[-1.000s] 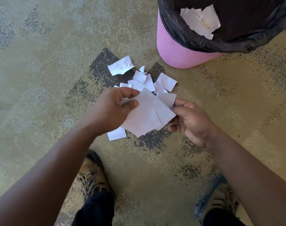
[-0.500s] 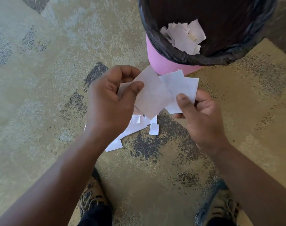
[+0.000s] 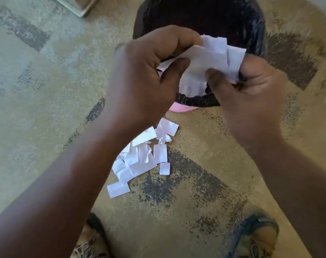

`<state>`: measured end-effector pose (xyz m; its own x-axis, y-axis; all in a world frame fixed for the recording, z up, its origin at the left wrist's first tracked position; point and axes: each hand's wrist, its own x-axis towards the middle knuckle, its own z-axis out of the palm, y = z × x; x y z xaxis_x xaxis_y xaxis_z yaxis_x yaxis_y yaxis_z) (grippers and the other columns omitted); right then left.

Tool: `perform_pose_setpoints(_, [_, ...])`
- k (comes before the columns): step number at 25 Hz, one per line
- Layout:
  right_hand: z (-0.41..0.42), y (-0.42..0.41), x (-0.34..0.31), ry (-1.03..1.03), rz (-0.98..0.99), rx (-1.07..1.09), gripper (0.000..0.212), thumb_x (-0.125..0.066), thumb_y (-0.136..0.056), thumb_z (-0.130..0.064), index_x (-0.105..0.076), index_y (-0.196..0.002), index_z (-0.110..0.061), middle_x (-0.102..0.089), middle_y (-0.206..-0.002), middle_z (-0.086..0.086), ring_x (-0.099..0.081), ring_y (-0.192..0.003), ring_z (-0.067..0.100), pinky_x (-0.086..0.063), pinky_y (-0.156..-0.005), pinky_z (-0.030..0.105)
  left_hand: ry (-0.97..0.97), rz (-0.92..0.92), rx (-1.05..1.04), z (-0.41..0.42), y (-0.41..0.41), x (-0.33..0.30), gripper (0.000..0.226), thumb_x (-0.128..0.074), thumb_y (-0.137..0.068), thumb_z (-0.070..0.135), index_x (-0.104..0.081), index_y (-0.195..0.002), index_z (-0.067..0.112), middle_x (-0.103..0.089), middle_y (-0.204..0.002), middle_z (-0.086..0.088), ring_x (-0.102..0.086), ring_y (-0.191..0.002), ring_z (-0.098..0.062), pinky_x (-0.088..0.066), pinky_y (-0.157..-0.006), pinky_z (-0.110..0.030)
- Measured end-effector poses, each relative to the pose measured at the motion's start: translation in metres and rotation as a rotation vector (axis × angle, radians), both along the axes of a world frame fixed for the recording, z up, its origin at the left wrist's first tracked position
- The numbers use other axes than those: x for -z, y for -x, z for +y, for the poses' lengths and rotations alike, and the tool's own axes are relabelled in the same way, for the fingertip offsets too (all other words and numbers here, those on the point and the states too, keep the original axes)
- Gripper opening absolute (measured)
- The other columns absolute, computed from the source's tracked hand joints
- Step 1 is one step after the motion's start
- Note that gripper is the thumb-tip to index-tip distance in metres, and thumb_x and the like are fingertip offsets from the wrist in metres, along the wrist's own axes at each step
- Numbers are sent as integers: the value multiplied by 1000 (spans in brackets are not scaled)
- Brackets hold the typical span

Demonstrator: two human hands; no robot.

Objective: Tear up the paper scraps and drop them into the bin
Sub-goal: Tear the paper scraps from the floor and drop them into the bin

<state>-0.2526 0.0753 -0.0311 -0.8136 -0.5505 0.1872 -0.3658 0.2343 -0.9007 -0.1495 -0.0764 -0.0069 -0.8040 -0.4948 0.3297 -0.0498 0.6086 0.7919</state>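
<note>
Both hands hold a bunch of white paper scraps (image 3: 212, 58) above the near rim of the bin (image 3: 255, 34), a pink bin lined with a black bag. My left hand (image 3: 143, 77) pinches the left side of the paper between thumb and fingers. My right hand (image 3: 249, 94) grips the right side, thumb on top. The paper is crumpled between them. Several more white scraps (image 3: 140, 159) lie in a loose pile on the carpet just in front of the bin, below my left wrist.
Patterned beige and grey carpet (image 3: 37, 108) covers the floor. My two shoes (image 3: 259, 239) stand at the bottom edge. A corner of a wooden frame or board (image 3: 80, 6) lies at the top left.
Both hands have lifted the held paper from near the floor pile up and forward over the bin's opening. The paper is now bunched tighter between the hands.
</note>
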Motion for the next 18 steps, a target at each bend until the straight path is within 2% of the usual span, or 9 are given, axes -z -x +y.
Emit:
perform_pose_setpoints(2, [-8, 16, 2, -131, 132, -9, 11, -67, -93, -11, -78, -95, -13, -74, -87, -4, -71, -83, 12, -55, -68, 34, 114, -89, 37, -7, 12, 3, 21, -63, -90, 6, -79, -101, 15, -74, -90, 9, -69, -81, -3, -56, -70, -27])
perform_pose_setpoints(3, [-11, 22, 2, -212, 182, -30, 13, -65, -92, -13, -74, -83, -14, -70, -77, -4, -67, -74, 12, -50, -61, 34, 139, -127, 38, -9, 18, 6, 21, -61, -89, 9, -79, -98, 17, -71, -83, 11, -64, -72, -1, -54, -65, -29])
perform_pose_setpoints(5, [-16, 32, 7, -380, 254, -79, 20, -60, -91, -15, -66, -73, -8, -61, -65, 6, -57, -63, 26, -44, -54, 43, 187, -224, 22, -12, 26, 15, 25, -56, -88, 16, -79, -96, 23, -64, -74, 12, -56, -62, -4, -50, -59, -34])
perform_pose_setpoints(7, [-21, 37, 13, -522, 293, -117, 19, -57, -91, -19, -64, -75, -10, -56, -62, 5, -53, -62, 30, -47, -54, 48, 252, -348, 46, -13, 32, 24, 30, -53, -87, 17, -78, -102, 27, -70, -78, 4, -63, -70, -19, -52, -62, -39])
perform_pose_setpoints(9, [-25, 36, 15, -605, 259, -159, 17, -59, -92, -30, -69, -87, -18, -62, -70, 0, -59, -71, 31, -53, -64, 52, 323, -422, 35, -13, 35, 33, 31, -58, -86, 15, -76, -109, 26, -75, -88, -6, -67, -84, -33, -54, -72, -39])
perform_pose_setpoints(11, [-27, 30, 16, -614, 207, -160, 23, -60, -91, -39, -73, -104, -25, -71, -86, -4, -66, -84, 30, -55, -80, 54, 358, -428, -4, -11, 33, 42, 32, -59, -86, 17, -74, -114, 22, -76, -96, -9, -66, -94, -36, -49, -84, -37])
perform_pose_setpoints(13, [-25, 24, 21, -585, 238, -130, 29, -61, -91, -40, -72, -113, -25, -74, -99, -5, -69, -92, 29, -54, -89, 54, 367, -362, -21, -8, 25, 49, 34, -54, -84, 12, -75, -111, 17, -76, -96, -7, -66, -91, -34, -48, -82, -36])
perform_pose_setpoints(16, [-19, 7, 30, -384, 427, -59, 22, -62, -94, -27, -75, -108, -16, -76, -104, -2, -69, -91, 29, -52, -84, 49, 345, -162, -28, -5, 5, 57, 26, -55, -80, 0, -75, -94, 8, -74, -89, -5, -66, -82, -34, -50, -75, -40])
perform_pose_setpoints(18, [-15, -14, 33, -213, 597, -49, 14, -65, -95, -16, -77, -94, -9, -76, -95, 6, -66, -81, 33, -49, -73, 48, 351, -74, -70, -4, -14, 63, 19, -58, -78, -5, -72, -86, 5, -73, -87, -6, -65, -81, -34, -49, -76, -41])
